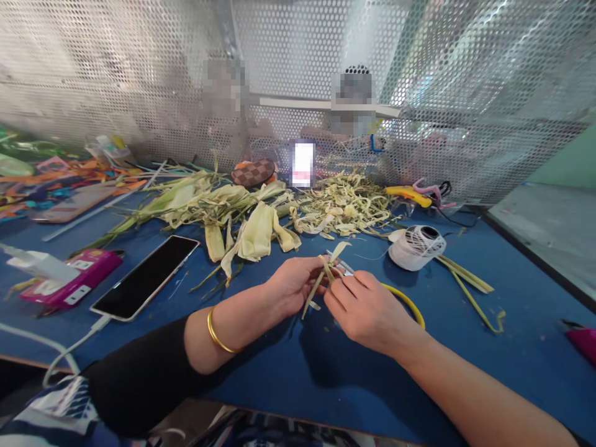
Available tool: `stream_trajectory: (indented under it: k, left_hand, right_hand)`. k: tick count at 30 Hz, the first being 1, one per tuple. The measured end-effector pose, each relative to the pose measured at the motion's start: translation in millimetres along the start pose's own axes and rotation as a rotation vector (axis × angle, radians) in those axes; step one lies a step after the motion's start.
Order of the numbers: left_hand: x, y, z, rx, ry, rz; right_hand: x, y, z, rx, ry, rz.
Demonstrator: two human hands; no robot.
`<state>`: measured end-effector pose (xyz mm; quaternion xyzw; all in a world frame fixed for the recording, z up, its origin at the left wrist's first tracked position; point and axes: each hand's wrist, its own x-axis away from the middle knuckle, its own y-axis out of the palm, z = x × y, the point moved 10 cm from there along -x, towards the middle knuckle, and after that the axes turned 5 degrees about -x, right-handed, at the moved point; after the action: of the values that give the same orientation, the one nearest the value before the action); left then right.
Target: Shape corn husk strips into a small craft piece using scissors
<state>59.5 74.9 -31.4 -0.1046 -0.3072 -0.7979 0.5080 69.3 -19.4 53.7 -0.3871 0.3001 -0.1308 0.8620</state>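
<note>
Pale green corn husk strips (315, 290) cross each other between my two hands, above the blue table. My left hand (298, 282), with a gold bangle on its wrist, is closed in a pinch on the strips from the left. From the right, my right hand (367, 304) has its fingers closed on the same strips, almost touching the left fingertips. A yellow loop (410, 302) shows behind the right hand; the rest of it is hidden. White thread is wound on a spool (416, 248) beyond that hand.
Large corn husks (258, 233) lie across the middle back, beside a heap of thin husk shreds (349, 205). A phone (146, 277) and a magenta power strip (74, 279) with a white plug are at left. A perforated metal screen (298, 56) closes off the back.
</note>
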Motion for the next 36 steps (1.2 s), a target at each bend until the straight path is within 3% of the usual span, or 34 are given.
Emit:
stream_trajectory:
  k: [7,13,20,23,26,28,31,33,36]
  left_hand:
    - [0,-8.5,4,0.103,-0.034,0.070]
    - [1,-7.9,9,0.088,0.037,0.078]
    - [4,0.3,3,0.000,0.126,0.005]
    - [5,-0.1,9,-0.096,0.201,0.000]
    - [6,0.4,15,-0.208,0.235,0.002]
    - [7,3.2,16,-0.273,0.238,-0.014]
    - [9,7.1,20,-0.340,0.254,-0.028]
    - [11,9.1,21,-0.371,0.259,-0.034]
    - [12,10.2,24,-0.397,0.275,-0.039]
  right_hand:
    - [3,9,-6,-0.061,-0.049,-0.006]
    - [1,-7,6,-0.263,0.067,0.133]
    - [-4,5,6,-0.286,0.151,0.022]
    - [6,-3,37,-0.551,0.410,0.170]
    - [33,9,83,-0.967,0.837,0.303]
    - [52,38,98,-1.311,1.110,0.221]
    - [71,74,95,-1.748,1.370,0.041]
    - [79,86,91,-1.861,1.457,-0.029]
    - [82,98,84,-1.861,1.489,-0.073]
